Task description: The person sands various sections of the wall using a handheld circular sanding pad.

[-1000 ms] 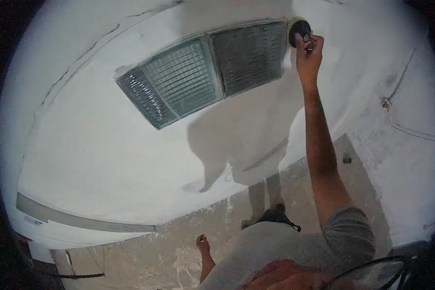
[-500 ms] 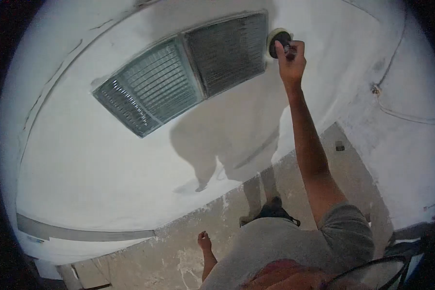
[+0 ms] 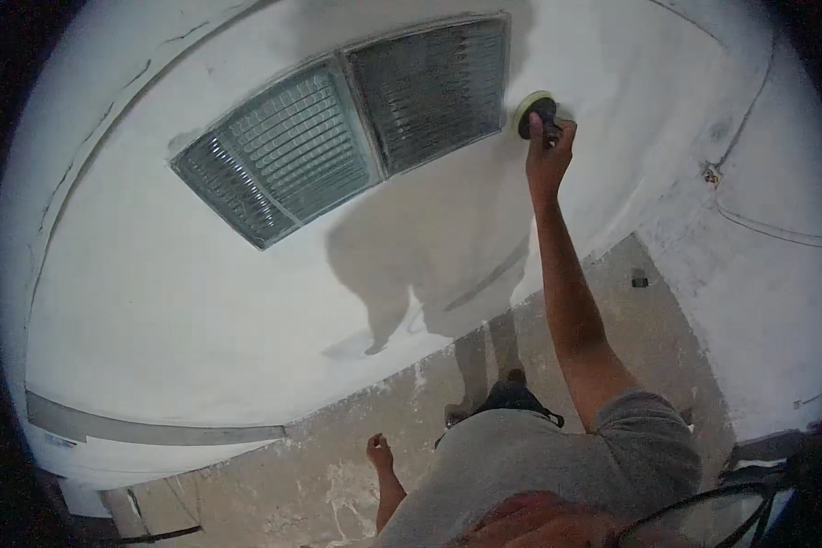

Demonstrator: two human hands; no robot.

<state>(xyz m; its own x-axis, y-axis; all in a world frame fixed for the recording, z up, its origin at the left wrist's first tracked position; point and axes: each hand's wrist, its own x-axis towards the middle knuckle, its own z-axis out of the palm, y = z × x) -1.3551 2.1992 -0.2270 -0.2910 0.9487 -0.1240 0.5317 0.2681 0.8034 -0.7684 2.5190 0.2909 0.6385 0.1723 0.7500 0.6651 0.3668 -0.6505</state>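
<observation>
My right hand (image 3: 548, 160) grips a round sanding pad (image 3: 536, 116) by the knob on its back. The pad has a dark back and a pale yellow rim, and it lies against the white wall (image 3: 603, 119). It sits just right of the lower right corner of a ribbed glass window (image 3: 429, 96). My left hand (image 3: 380, 449) hangs low beside my body, away from the wall. Its fingers are loosely curled, and I see nothing in them.
A concrete floor (image 3: 411, 402) with white splashes runs along the wall's foot. A small dark block (image 3: 639, 278) lies on it at right. Wires (image 3: 765, 231) come from an outlet hole (image 3: 711, 175) in the side wall. My shadow falls across the wall.
My right hand has moved the sanding pad a short way down the wall, beside the window's right edge. The left hand stays low, with little change.
</observation>
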